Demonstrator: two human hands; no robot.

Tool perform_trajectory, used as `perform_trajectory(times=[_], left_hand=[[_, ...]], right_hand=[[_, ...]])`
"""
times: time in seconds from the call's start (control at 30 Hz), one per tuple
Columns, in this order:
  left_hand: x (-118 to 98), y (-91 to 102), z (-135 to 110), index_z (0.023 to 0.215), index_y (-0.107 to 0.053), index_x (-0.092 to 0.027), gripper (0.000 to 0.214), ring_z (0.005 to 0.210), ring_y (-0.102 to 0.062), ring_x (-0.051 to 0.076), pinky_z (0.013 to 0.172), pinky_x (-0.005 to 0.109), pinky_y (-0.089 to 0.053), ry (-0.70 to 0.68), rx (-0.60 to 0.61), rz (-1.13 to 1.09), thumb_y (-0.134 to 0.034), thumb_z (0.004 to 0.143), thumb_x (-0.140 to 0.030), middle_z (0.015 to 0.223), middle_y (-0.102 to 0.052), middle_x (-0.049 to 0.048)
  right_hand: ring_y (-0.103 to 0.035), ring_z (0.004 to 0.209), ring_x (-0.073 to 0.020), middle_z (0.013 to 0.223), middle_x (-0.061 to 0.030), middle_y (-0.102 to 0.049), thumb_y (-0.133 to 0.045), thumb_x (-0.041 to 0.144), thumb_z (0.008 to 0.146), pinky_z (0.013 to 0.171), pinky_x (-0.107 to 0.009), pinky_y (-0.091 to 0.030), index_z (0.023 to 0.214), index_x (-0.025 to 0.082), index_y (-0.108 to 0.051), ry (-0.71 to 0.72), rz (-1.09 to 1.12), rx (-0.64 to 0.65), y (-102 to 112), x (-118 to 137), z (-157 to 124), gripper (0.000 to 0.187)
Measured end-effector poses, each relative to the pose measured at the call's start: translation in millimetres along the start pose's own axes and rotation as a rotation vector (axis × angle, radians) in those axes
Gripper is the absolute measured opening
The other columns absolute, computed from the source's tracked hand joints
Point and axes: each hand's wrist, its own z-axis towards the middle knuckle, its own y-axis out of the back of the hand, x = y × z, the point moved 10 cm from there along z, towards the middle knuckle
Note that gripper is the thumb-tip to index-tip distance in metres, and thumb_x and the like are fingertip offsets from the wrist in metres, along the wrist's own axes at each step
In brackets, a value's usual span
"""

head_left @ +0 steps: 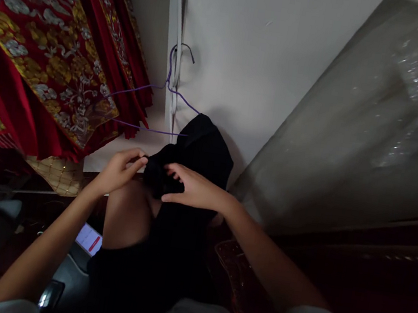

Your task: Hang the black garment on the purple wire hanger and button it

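Observation:
A black garment hangs from the right side of a thin purple hanger, with part of it bunched over my lap. My left hand pinches the garment's edge between thumb and fingertips. On the bunched cloth just to the right, my right hand curls its fingers and thumb around a fold. Dark cloth hides some of the right fingertips. The hanger's left side extends bare toward the red embroidered clothes, its hook lying by a white strip on the wall.
Red garments with gold and silver embroidery hang at the upper left. A large sheet of clear plastic covers something on the right. A phone with a lit screen lies at my left, near a dark bag-like object.

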Motion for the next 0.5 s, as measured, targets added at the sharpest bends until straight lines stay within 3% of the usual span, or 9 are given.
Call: perform_trajectory(times=[0.03,0.1,0.2,0.27,0.33,0.43,0.5], left_hand=[[-17.5,2.8,3.6,0.094,-0.067,-0.018,0.031,0.086,-0.067,0.019,0.080,0.030,-0.053,-0.033,-0.055,-0.066,-0.052,0.107,-0.042,0.091,-0.071,0.0054],[-48.2,8.4,9.2,0.096,-0.068,-0.018,0.028,0.098,-0.068,0.020,0.091,0.033,-0.054,-0.123,-0.156,-0.155,-0.056,0.106,-0.042,0.100,-0.071,0.0076],[-65.1,-0.1,14.5,0.118,-0.069,-0.021,0.036,0.125,-0.063,0.024,0.112,0.040,-0.047,-0.207,-0.141,-0.216,-0.052,0.107,-0.051,0.127,-0.068,0.0121],[-52.1,-19.3,15.6,0.134,-0.064,-0.025,0.054,0.127,-0.064,0.025,0.114,0.044,-0.048,-0.167,-0.015,-0.307,-0.034,0.109,-0.062,0.131,-0.068,0.0134],[-33.3,-41.7,11.2,0.127,-0.068,-0.025,0.065,0.113,-0.071,0.026,0.112,0.049,-0.050,-0.134,0.141,-0.322,-0.024,0.107,-0.068,0.115,-0.074,0.0126],[-4.6,-62.3,-2.2,0.088,-0.073,-0.022,0.051,0.088,-0.073,0.025,0.123,0.056,-0.037,-0.176,0.339,-0.059,-0.048,0.104,-0.064,0.083,-0.072,0.0070],[23.2,-58.8,-10.2,0.080,-0.070,-0.022,0.038,0.084,-0.071,0.023,0.126,0.058,-0.029,-0.153,0.420,0.157,-0.061,0.100,-0.053,0.080,-0.070,0.0043]], right_hand=[[-0.066,0.117,-0.0273,0.132,-0.0131,-0.069,-0.091,0.045,0.070,0.103,-0.041,-0.050,0.136,0.019,-0.062,0.054,0.060,-0.013,-2.8,10.9,4.3,0.076],[-0.065,0.118,-0.0256,0.130,-0.0104,-0.069,-0.083,0.046,0.079,0.106,-0.041,-0.050,0.129,0.020,-0.065,0.114,0.228,-0.046,-7.8,26.2,12.0,0.059],[-0.066,0.091,-0.0198,0.095,-0.0033,-0.071,-0.068,0.038,0.086,0.083,-0.033,-0.055,0.096,0.020,-0.068,0.007,0.451,-0.199,-1.8,21.5,15.5,0.020],[-0.059,0.071,-0.0162,0.075,-0.0002,-0.063,-0.062,0.030,0.082,0.064,-0.028,-0.049,0.079,0.020,-0.062,-0.119,0.547,-0.242,4.3,12.4,10.1,0.010],[-0.053,0.063,-0.0147,0.066,0.0009,-0.057,-0.063,0.022,0.076,0.056,-0.026,-0.042,0.071,0.020,-0.059,-0.201,0.535,-0.179,11.6,11.2,2.5,0.007],[-0.050,0.060,-0.0145,0.063,0.0001,-0.055,-0.068,0.015,0.074,0.052,-0.027,-0.035,0.065,0.019,-0.058,-0.229,0.294,-0.167,46.3,14.4,-5.9,0.014],[-0.047,0.057,-0.0134,0.061,-0.0001,-0.052,-0.067,0.014,0.078,0.051,-0.027,-0.033,0.060,0.019,-0.054,-0.206,0.124,-0.314,85.2,12.6,-3.4,0.023]])
